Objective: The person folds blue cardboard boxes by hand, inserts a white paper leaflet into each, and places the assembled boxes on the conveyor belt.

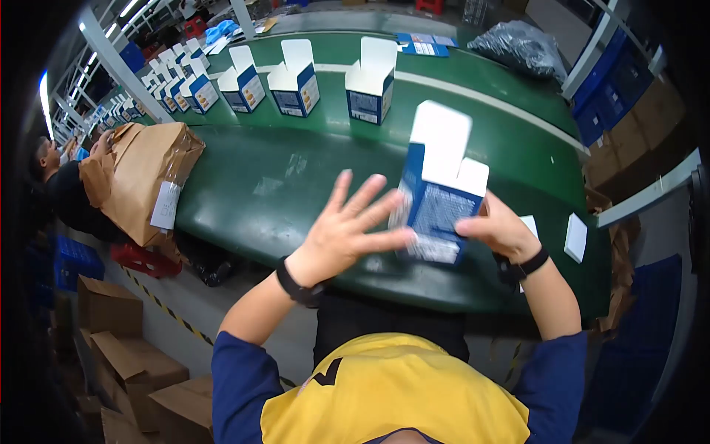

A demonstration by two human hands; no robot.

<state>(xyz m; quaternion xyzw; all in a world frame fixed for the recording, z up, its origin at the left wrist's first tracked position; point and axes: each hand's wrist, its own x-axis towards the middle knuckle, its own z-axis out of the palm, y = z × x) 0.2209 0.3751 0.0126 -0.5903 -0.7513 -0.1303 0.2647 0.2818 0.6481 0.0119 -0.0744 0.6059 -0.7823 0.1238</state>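
Note:
A blue-and-white carton [445, 211] with raised white top flaps is tilted above the near part of the green belt. My right hand [507, 231] grips its right side, thumb across the printed face. Beside the carton's left side is my left hand [342, 231], its fingers spread; whether the fingertips touch the carton is blurred. Farther back stand similar cartons with their lids up, among them one carton [370, 85] straight ahead and another carton [294, 81] to its left.
Small white folded pieces [576, 237] lie at the right end of the green belt [259, 166]. A brown paper sack [140, 174] and another person are at left. Behind are flat blue sheets [425, 46] and a grey plastic bag [518, 48]. Cardboard boxes [129, 362] sit lower left.

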